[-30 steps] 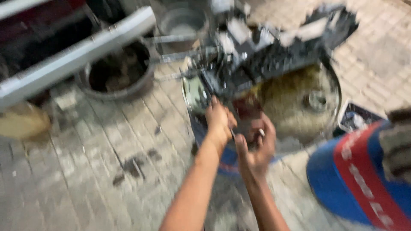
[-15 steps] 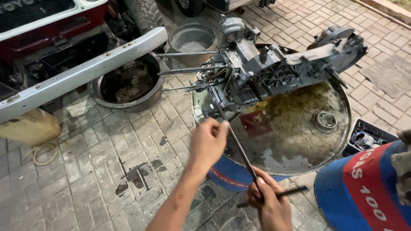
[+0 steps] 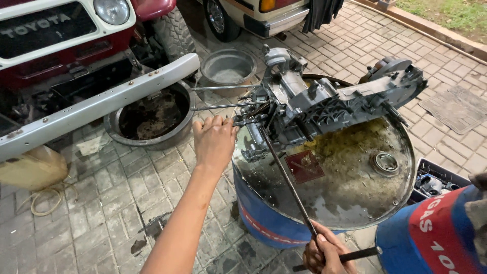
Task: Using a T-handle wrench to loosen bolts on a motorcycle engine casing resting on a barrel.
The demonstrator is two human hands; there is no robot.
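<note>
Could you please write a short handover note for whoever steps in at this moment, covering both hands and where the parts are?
Left hand: wrapped around the ends of the long studs that stick out sideways from the grey engine case.
Right hand: gripping the crossbar of a long T-handle wrench, whose shaft runs up to the case.
The case lies on the wet, dirty top of a blue drum.
Nearby: two metal basins on the paving by a vehicle bumper, and a tray of small parts.
Done: wrench set against the case. Left: I cannot tell whether the fastener is loose or tight.
</note>
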